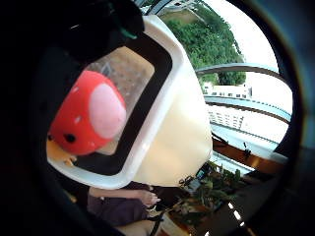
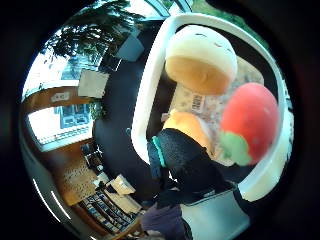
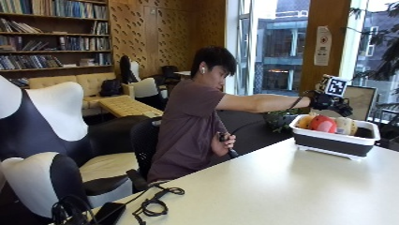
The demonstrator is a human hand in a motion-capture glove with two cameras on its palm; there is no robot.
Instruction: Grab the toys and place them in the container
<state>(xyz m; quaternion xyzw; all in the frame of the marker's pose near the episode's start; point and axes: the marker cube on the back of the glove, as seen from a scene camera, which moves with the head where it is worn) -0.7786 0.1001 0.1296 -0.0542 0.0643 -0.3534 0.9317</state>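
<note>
A black cable (image 3: pixel 152 205) lies at the near end of the long white table (image 3: pixel 280 187). Farther along sits the white and black plastic tub (image 3: pixel 333 140), with the round red strawberry plush toy (image 3: pixel 322 123) and the other soft toys inside. The black-gloved right hand (image 3: pixel 325 101) is just above them; I cannot tell how its fingers are.

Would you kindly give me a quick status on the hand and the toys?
Gloved right hand above the container. Red strawberry toy in the container beside the yellow toys. Finger state unclear. Nothing blocking.
</note>
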